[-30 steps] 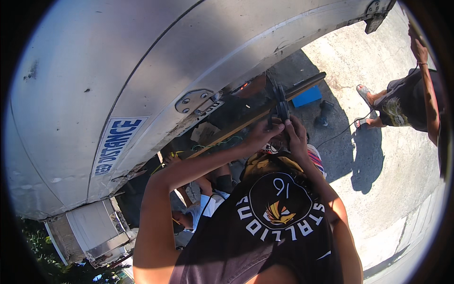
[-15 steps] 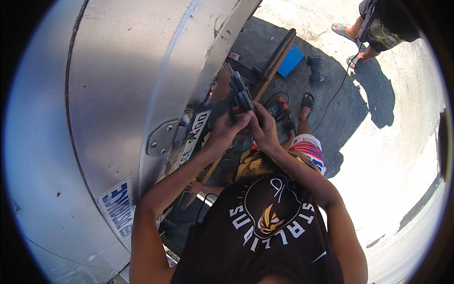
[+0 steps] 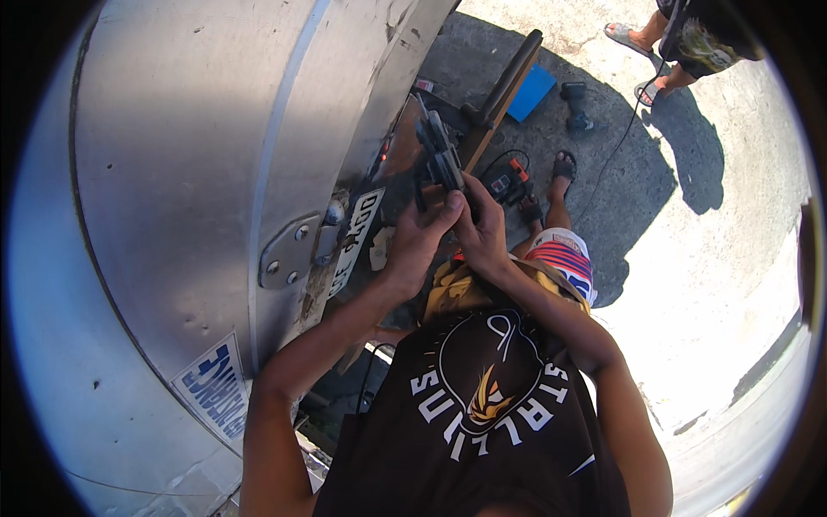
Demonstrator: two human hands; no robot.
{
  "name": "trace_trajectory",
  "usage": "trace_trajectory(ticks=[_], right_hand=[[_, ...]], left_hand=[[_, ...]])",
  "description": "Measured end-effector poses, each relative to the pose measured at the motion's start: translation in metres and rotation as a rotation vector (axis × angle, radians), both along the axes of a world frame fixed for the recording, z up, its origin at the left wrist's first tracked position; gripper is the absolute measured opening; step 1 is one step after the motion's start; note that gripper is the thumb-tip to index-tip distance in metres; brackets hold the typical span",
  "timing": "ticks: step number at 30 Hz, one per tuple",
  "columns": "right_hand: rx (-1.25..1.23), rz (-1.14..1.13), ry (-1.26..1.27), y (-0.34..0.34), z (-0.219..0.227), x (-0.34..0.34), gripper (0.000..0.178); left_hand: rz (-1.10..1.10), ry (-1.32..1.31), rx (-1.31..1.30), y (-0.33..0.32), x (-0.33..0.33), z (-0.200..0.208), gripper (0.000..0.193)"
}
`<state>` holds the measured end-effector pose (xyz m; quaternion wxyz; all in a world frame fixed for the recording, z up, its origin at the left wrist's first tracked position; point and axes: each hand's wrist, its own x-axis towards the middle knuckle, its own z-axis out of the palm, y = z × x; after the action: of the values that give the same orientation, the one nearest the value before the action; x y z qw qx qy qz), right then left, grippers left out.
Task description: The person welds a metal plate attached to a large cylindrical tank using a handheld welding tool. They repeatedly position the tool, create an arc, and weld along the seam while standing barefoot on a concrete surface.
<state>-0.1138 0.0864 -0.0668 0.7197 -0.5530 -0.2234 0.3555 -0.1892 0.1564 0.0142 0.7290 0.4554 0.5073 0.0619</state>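
Gripping hands [image 3: 422, 239], dark object [image 3: 441, 153] partly hidden

left: silver metal wall [image 3: 189, 155], bolted hinge [image 3: 284, 254] | ground: concrete [image 3: 689, 293] | light: bright sun, dark shadow [image 3: 637, 194] across centre

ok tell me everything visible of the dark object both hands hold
The dark object is narrow, grey to black, seemingly metal, with several parts side by side and a thin tip at its far end, which points up and slightly left in view. The left hand and right hand grip its near end, partly hiding it.
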Motion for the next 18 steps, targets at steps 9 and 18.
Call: trace_trajectory(ticks=[9,18], right_hand=[[-0.022,0.019,0.015,-0.0013,0.0001,0.0007,0.034],[-0.008,0.012,0.006,0.0005,-0.0014,-0.0001,0.034]], left_hand=[[-0.014,0.026,-0.125,-0.0105,-0.0032,0.0025,0.062],[-0.019,0.013,-0.113,-0.0108,-0.0030,0.0011,0.056]])
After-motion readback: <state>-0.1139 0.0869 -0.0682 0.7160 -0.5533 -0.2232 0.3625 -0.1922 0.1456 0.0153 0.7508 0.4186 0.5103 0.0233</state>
